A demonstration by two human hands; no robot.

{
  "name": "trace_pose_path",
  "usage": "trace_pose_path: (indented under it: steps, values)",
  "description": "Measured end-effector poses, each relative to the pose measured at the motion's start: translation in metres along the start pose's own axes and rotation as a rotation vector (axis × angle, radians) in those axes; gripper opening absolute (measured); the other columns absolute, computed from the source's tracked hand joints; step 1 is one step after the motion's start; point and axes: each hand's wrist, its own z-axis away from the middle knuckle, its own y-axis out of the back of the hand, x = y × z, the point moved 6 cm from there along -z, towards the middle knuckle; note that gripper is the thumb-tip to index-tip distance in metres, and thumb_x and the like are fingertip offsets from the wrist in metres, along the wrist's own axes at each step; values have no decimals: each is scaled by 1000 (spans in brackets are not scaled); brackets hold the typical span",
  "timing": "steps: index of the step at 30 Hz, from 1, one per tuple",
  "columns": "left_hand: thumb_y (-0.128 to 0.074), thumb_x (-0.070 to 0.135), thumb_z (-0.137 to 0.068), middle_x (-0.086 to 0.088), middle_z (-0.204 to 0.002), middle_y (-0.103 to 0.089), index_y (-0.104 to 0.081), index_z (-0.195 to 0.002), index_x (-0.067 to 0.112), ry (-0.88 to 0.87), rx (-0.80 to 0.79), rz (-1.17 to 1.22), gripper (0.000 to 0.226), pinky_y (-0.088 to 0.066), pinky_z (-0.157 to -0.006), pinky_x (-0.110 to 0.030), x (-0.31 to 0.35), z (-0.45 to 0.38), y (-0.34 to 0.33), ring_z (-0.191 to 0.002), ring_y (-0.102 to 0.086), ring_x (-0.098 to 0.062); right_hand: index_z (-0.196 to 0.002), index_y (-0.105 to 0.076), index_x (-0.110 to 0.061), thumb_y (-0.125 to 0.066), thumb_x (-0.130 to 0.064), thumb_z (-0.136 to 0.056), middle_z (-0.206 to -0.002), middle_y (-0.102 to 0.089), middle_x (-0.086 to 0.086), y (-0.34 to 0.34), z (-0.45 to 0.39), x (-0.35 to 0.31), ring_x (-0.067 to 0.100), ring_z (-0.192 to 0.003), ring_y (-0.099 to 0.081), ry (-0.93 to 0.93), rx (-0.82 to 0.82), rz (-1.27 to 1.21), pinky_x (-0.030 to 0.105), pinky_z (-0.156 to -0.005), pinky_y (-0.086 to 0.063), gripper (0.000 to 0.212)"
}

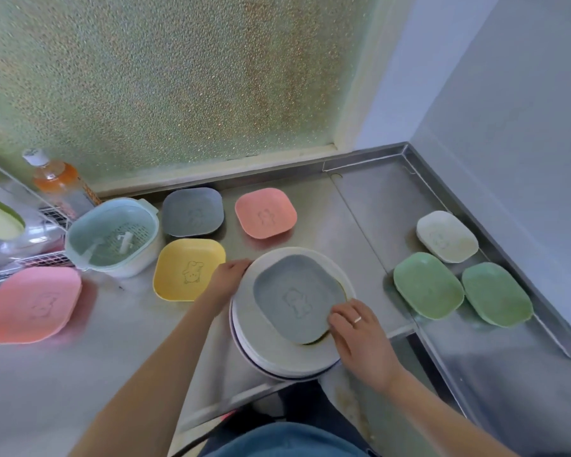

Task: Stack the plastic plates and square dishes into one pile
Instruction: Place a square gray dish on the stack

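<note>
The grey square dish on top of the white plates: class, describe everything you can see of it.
The grey square dish looks like matte plastic, with rounded corners, a shallow raised rim and a small cartoon figure embossed in its base. It lies upright and turned askew on the stack of white round plates at the counter's front edge. A yellowish rim peeks out beneath its right side. The right hand touches its near corner; the left hand holds the plates' edge.

A light blue strainer basket (112,237) sat on the shiny metal desk (360,206). Behind it stood a bottle (55,179) of orange liquid, near a bumpy glass window (178,77).
</note>
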Motion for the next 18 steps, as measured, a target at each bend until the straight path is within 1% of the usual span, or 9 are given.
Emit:
trace_pose_path:
  steps: [2,4,7,9,11,12,14,16,18]
  values:
    - [-46,30,-91,-1,-101,-69,-71,-92,26,-17,-19,-4,26,-45,-80,-32,0,8,-3,-94,-58,-20,-91,-63,-11,-50,-15,-85,-104,-65,8,-1,3,3,32,-102,-57,-95,-29,18,45,-95,-46,15]
    - [-42,32,-95,-3,-124,-62,-63,-118,23,-77,-34,-89,32,-40,-97,-34,-1,13,-9,-113,-55,-24,-92,-60,-13,-44,-17,-86,-119,-60,10,-6,4,7,34,-119,-49,-200,-81,1,47,-103,-41,18]
    - [-37,34,-98,-5,-140,-50,-40,-139,21,-139,-43,-243,43,-32,-106,-37,-4,20,-17,-127,-46,-27,-90,-54,-17,-45,-4,-86,-136,-46,9,-13,4,15,26,-125,-42,-425,-139,-264,36,-103,-37,16]
    - [-36,33,-99,-7,-142,-47,-34,-142,20,-160,-26,-254,45,-31,-107,-38,-10,23,-17,-128,-44,-29,-93,-51,-23,-44,2,-85,-137,-44,6,-13,3,15,20,-123,-44,-518,-122,-425,27,-100,-34,27]
    - [-37,31,-99,-8,-142,-47,-34,-142,19,-179,-5,-226,45,-32,-109,-39,-15,28,-15,-128,-44,-29,-108,-49,-27,-39,-1,-86,-132,-48,2,-10,1,13,14,-116,-47,-585,-15,-565,19,-97,-35,35]
    - [-39,29,-98,-7,-141,-48,-34,-142,19,-179,0,-186,45,-33,-110,-40,-18,31,-15,-127,-45,-27,-116,-48,-26,-38,-4,-90,-134,-48,-1,-10,2,15,9,-118,-45,-648,54,-630,17,-100,-33,36]
    - [-43,27,-97,-5,-138,-49,-36,-140,20,-148,12,-74,44,-36,-106,-39,-27,40,-17,-120,-47,-22,-127,-47,-22,-40,-12,-99,-146,-39,-3,-18,8,21,8,-133,-34,-817,147,-736,26,-110,-29,30]
    - [-47,23,-95,-4,-132,-51,-38,-136,21,-117,30,27,42,-40,-99,-37,-35,48,-20,-114,-49,-21,-137,-37,-23,-42,-23,-101,-148,-36,1,-32,14,22,16,-135,-34,-945,141,-803,39,-109,-34,37]
    - [-48,20,-95,-3,-127,-53,-40,-134,22,-110,47,77,40,-40,-94,-35,-37,51,-21,-110,-50,-21,-141,-34,-22,-42,-27,-100,-148,-34,4,-41,15,20,21,-134,-34,-1013,125,-831,44,-108,-35,42]
